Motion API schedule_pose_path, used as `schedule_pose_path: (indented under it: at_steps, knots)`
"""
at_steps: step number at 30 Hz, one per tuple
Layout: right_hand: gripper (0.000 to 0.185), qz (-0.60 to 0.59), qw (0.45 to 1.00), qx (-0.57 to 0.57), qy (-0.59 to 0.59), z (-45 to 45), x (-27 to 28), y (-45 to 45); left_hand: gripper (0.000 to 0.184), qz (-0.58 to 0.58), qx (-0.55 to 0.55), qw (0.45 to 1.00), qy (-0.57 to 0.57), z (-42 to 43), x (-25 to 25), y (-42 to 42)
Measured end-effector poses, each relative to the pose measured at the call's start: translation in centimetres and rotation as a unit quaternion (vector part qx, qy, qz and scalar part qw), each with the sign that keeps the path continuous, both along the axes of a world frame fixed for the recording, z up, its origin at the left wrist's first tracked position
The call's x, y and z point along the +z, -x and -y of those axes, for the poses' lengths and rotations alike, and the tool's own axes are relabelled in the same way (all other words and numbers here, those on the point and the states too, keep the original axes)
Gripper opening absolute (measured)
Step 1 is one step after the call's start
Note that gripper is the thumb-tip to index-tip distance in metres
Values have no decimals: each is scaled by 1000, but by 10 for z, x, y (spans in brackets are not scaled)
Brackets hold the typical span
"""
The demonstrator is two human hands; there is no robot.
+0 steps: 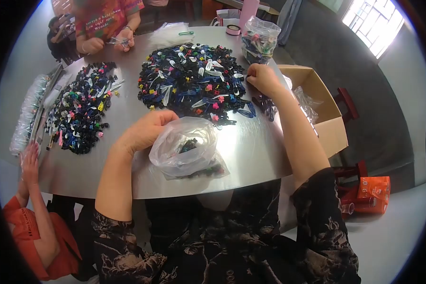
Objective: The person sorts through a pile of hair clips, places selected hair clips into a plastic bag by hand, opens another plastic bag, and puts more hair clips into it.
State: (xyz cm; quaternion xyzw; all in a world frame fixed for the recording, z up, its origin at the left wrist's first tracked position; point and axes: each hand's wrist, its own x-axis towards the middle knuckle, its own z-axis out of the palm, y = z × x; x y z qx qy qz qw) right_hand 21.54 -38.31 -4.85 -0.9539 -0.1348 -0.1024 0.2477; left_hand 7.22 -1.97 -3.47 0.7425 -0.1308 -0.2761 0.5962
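Note:
My left hand (152, 128) grips the rim of a clear plastic bag (168, 154), its fingers closed on the plastic. The bag's mouth gapes upward, and some small dark clips (189, 146) show inside. At the right edge of a large pile of hair clips (189, 85), my right hand (266, 79) is closed in a pinch. Something dark shows at its fingertips, too small to make out. The pile mixes black claw clips, white and blue snap clips and small coloured flower clips. Several dark snap clips (265, 108) lie just below my right hand.
A second clip pile (83, 106) lies on the metal table (251, 156) to the left. A filled bag (260, 40), pink tape roll (233, 30) and flat plastic bags (168, 35) stand farther back. A cardboard box (331, 132) is at right. Two people (106, 21) (38, 236) work nearby.

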Motion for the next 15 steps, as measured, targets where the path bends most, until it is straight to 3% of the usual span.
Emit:
schedule_pose_path:
  at_steps: [2, 4, 6, 11, 15]
  knots:
    - [16, -11, 1000, 10, 3, 3, 14, 8, 19, 8, -5, 1000, -1, -1, 0, 0]
    - [15, -77, 980, 52, -176, -1, 38, 19, 20, 15, -10, 1000, -3, -1, 0, 0]
    - [15, -91, 961, 138, -221, -15, 75, 48, 20, 34, -9, 999, -30, 0, 4, 1]
    - [19, -76, 930, 332, -137, -75, 133, 125, 18, 24, -8, 1000, -17, 1, 4, 1]
    - [19, -124, 912, 362, -146, -92, 132, 145, 17, 10, -9, 1000, -2, 1, 5, 2]
